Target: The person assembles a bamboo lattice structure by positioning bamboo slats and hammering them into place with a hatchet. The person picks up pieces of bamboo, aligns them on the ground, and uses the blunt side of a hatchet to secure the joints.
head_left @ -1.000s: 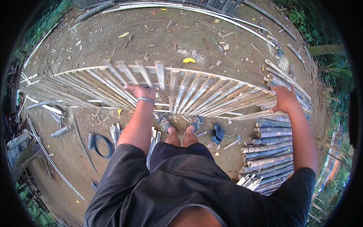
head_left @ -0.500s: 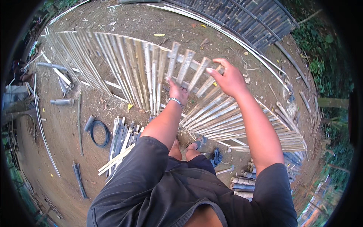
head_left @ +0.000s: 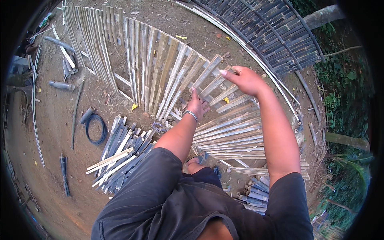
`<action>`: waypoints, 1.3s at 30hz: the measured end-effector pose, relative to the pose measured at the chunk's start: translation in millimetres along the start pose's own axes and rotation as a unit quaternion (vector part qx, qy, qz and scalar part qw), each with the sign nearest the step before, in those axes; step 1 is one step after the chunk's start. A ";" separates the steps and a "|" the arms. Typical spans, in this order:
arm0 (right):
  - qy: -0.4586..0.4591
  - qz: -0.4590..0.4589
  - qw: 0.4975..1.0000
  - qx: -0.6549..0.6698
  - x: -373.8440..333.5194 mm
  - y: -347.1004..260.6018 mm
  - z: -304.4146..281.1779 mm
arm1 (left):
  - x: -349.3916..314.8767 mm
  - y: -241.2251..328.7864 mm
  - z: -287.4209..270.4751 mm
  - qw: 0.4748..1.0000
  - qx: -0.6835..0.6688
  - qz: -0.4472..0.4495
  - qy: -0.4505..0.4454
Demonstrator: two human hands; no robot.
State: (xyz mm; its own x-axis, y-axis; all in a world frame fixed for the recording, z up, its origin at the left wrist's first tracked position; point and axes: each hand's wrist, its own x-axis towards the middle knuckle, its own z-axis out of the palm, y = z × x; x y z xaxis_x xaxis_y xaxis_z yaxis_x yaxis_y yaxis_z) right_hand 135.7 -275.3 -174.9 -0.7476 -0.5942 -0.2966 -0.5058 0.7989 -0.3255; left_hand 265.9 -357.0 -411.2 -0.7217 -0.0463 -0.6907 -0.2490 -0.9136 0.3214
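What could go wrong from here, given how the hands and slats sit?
Splinters: the bare left hand and right hand are close among the slats, whose edges may be rough.
Scraped toes: slat ends come down near the sandalled foot, so one that slips might hit it.
Tripping: the pile of strips lies on the ground to the person's left; a step that way could catch it.

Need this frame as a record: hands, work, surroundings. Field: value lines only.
left hand: the left hand, fingers spread beside the pale slatted panel; contact unclear
right hand: the right hand, thumb and fingers at the upper end of one slat; grip unclear
ground, left: pile of cut strips, dark coil
ground, right: stacked poles
upper right: dark slatted panel
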 end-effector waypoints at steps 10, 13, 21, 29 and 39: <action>-0.131 0.037 0.990 0.029 26.7 -23.9 -6.1 | -30.8 3.2 -47.5 0.993 0.109 -0.036 -0.019; -0.106 0.044 0.993 -0.001 24.7 -26.7 -5.4 | -69.8 -17.7 -126.7 0.976 0.210 -0.049 0.029; -0.102 0.066 0.993 0.005 41.7 -4.3 1.6 | -273.7 -85.5 -447.0 0.815 0.452 -0.065 0.357; -0.129 0.018 0.991 -0.025 63.6 12.4 0.5 | -354.8 -90.1 -508.1 0.794 0.385 -0.094 0.461; -0.107 0.067 0.986 -0.110 97.2 27.1 23.3 | -380.9 -111.6 -447.1 0.846 0.365 -0.024 0.387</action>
State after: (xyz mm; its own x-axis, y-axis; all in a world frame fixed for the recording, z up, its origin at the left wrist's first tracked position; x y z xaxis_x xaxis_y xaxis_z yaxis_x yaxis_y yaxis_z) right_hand 59.4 -313.6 -233.5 -0.7185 -0.4684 -0.5142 -0.5068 0.8589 -0.0743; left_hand 857.4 -418.1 -473.6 -0.1303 -0.5244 -0.8414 -0.8030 -0.4420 0.3998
